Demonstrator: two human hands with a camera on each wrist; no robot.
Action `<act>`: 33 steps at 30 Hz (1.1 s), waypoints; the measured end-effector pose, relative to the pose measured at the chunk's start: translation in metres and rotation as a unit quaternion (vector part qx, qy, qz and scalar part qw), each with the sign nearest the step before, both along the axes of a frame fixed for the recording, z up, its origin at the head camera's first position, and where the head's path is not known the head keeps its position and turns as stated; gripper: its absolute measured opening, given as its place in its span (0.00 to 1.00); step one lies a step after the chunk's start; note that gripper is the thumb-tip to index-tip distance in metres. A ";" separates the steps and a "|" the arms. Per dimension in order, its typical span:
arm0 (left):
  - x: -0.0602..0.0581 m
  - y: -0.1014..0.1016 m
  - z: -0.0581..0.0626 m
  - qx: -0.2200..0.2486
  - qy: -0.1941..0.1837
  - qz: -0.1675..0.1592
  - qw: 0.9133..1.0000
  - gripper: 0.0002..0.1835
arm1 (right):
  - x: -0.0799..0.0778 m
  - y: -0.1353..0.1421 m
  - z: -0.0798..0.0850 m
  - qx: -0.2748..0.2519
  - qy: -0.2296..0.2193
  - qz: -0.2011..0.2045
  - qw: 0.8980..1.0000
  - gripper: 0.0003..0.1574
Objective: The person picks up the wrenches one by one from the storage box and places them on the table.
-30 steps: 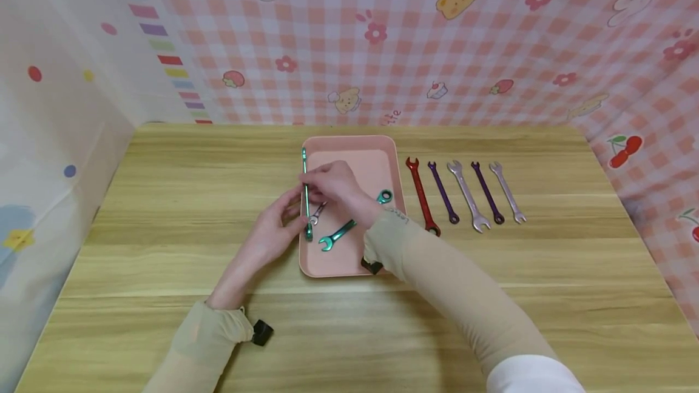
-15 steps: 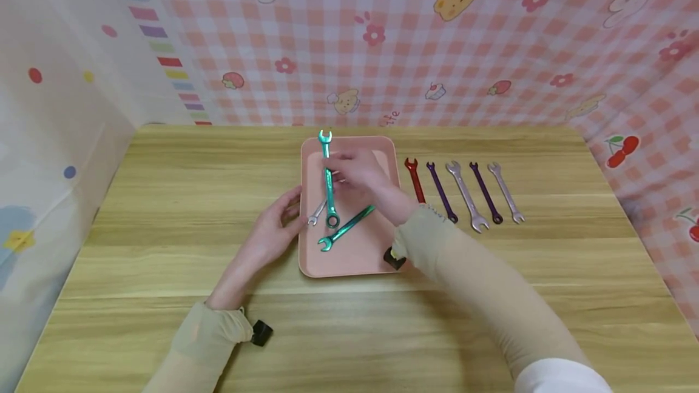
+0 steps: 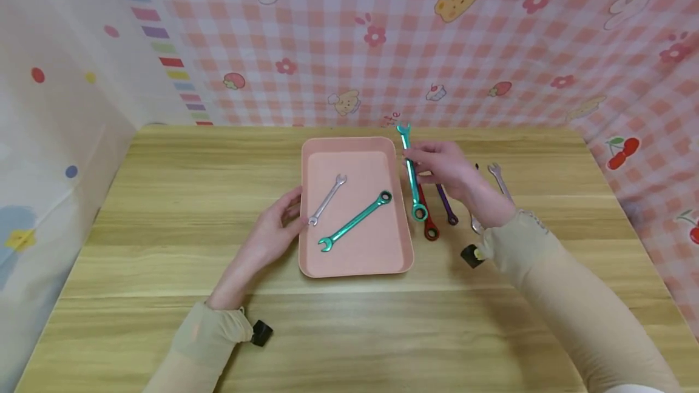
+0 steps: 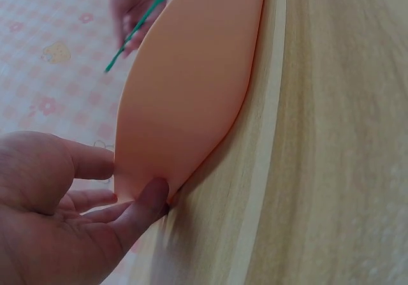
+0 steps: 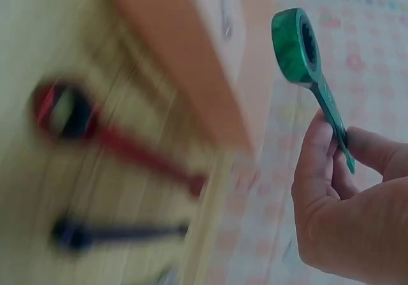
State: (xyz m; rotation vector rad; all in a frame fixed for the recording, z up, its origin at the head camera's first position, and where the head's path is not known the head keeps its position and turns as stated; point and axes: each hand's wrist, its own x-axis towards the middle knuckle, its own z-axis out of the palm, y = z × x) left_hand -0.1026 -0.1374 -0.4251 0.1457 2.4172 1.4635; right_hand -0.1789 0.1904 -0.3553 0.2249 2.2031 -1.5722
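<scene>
While the right hand (image 3: pixel 445 165) pinches a green wrench (image 3: pixel 413 188) aloft beside the pink tray (image 3: pixel 360 261), lowering too close could knock the red wrench (image 3: pixel 429 221) askew; left hand (image 3: pixel 273 229), fingers loose, touches tray.

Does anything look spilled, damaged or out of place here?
Nothing looks spilled or damaged. The only slightly untidy spot is the pink tray, where a silver wrench and a green wrench lie slanted, while the red wrench and the purple wrench next to it lie roughly parallel on the table. Others are partly hidden.
</scene>
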 end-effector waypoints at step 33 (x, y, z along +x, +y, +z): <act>0.000 0.000 -0.001 -0.003 0.002 -0.001 1.000 0.35 | 0.013 0.221 -0.043 0.154 -0.050 -0.001 0.987 0.19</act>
